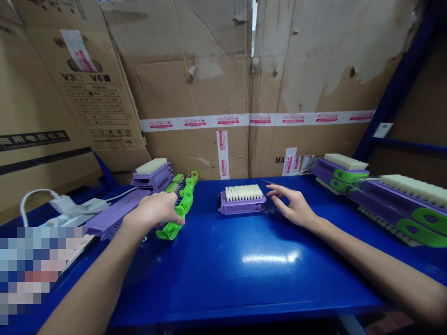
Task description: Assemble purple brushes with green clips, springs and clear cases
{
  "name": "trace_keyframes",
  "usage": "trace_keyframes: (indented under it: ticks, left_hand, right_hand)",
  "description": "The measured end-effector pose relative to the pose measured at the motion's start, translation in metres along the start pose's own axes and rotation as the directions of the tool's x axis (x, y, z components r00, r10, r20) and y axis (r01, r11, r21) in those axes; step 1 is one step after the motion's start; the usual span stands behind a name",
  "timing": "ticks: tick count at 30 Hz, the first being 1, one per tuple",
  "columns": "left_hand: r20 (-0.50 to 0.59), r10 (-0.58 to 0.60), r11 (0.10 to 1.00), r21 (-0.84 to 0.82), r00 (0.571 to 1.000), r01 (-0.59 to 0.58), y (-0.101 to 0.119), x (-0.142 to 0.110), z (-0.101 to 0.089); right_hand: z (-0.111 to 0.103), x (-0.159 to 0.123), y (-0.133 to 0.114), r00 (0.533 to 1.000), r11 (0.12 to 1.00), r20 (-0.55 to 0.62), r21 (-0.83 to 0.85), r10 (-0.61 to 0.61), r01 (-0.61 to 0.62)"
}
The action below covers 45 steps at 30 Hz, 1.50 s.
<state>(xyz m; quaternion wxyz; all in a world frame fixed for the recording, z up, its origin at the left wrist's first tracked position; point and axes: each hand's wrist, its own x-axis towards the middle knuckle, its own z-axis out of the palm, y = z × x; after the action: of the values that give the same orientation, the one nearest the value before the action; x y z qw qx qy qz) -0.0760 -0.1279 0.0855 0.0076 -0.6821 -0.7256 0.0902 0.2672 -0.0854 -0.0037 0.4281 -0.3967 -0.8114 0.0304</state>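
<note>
My left hand (153, 210) reaches over a row of bright green plastic pieces (187, 201) at the left of the table. Its thumb and forefinger are apart, with the thumb at one green piece; its other fingers are mostly hidden. At mid-table sits a purple plastic casing (242, 207) with a cream bristle block (243, 192) on top, bristles upward. My right hand (291, 204) is just right of this casing, fingers bent and apart. By its fingertips is a thin dark pointed object (267, 181); whether they touch it is unclear.
Purple casings with bristle blocks stand stacked at left (151, 176). More, with green end pieces, lie at right (340, 171) and near right (401, 209). A white power strip (82, 209) with cable is far left. Taped cardboard (195, 153) walls the back of the blue table (223, 274).
</note>
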Motion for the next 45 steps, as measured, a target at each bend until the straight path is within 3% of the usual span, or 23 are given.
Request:
trace_keyframes:
  ticks: [5, 12, 17, 20, 23, 25, 28, 31, 35, 41, 45]
  left_hand:
    - [0.103, 0.141, 0.990, -0.012, 0.985, -0.141, 0.012, -0.010, -0.001]
    - [0.023, 0.340, 0.939, -0.073, 0.940, -0.337, 0.024, -0.012, 0.009]
    - [-0.057, 0.502, 0.854, -0.124, 0.863, -0.505, 0.043, -0.014, 0.013]
    - [-0.233, 0.574, 0.779, -0.139, 0.785, -0.611, 0.062, -0.013, 0.025]
    - [-0.500, 0.611, 0.619, -0.182, 0.613, -0.764, 0.083, -0.008, 0.043]
    - [-0.634, 0.568, 0.527, -0.209, 0.525, -0.824, 0.095, -0.006, 0.055]
    - [-0.734, 0.488, 0.468, -0.238, 0.473, -0.851, 0.107, -0.005, 0.067]
    - [-0.757, 0.449, 0.450, -0.268, 0.475, -0.852, 0.112, -0.003, 0.073]
    - [-0.736, 0.480, 0.415, -0.289, 0.478, -0.863, 0.114, -0.001, 0.076]
    - [-0.807, 0.472, 0.363, -0.189, 0.355, -0.912, 0.112, 0.001, 0.070]
    - [-0.833, 0.409, 0.448, -0.173, 0.373, -0.877, 0.106, 0.009, 0.068]
  right_hand:
    - [0.001, 0.000, 0.001, 1.000, 1.000, -0.010, 0.001, -0.012, 0.012]
    - [0.003, -0.001, 0.004, 0.998, 0.999, -0.021, -0.003, -0.052, 0.052]
    - [0.004, -0.003, 0.003, 0.991, 0.989, -0.036, -0.064, -0.132, 0.130]
    - [0.002, -0.004, -0.003, 0.972, 0.967, -0.037, -0.121, -0.230, 0.224]
    - [0.000, -0.005, -0.014, 0.928, 0.918, -0.024, -0.156, -0.373, 0.365]
    - [0.000, -0.006, -0.022, 0.897, 0.886, 0.010, -0.151, -0.442, 0.438]
    - [0.002, -0.010, -0.034, 0.880, 0.877, 0.060, -0.073, -0.472, 0.475]
    - [0.007, -0.014, -0.044, 0.901, 0.902, 0.056, 0.043, -0.431, 0.429]
    - [0.012, -0.017, -0.048, 0.943, 0.938, 0.052, 0.132, -0.328, 0.319]
    - [0.010, -0.015, -0.041, 0.994, 0.958, 0.008, 0.265, -0.113, 0.107]
    - [0.008, -0.009, -0.029, 0.994, 0.958, -0.046, 0.276, 0.097, -0.081]
